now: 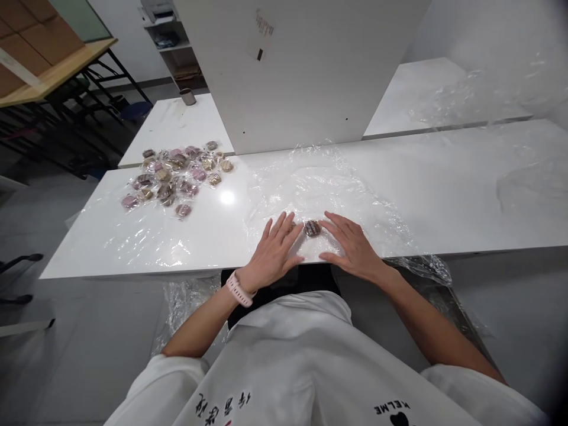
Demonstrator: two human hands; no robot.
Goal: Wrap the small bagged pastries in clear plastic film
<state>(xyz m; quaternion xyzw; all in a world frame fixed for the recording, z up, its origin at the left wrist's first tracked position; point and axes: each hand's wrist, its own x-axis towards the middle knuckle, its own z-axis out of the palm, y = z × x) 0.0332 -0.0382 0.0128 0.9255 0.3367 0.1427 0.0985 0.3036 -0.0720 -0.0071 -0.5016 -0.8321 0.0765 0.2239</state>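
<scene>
A small round brown piece with a lined surface lies near the table's front edge, on clear plastic film. To its left is my left hand, palm down with fingers stretched out; part of another small brownish piece shows by its fingertips. My right hand is on the other side, thumb and fingers apart, fingertips close to the brown piece. Whether they touch it I cannot tell. Neither hand grips anything visible. A pink watch band circles my left wrist.
Several round pieces in clear wrappers, brown, pink and tan, lie in a loose cluster at the left. A tall white panel rises behind the white table. More crumpled film is at the right. A cup stands back left.
</scene>
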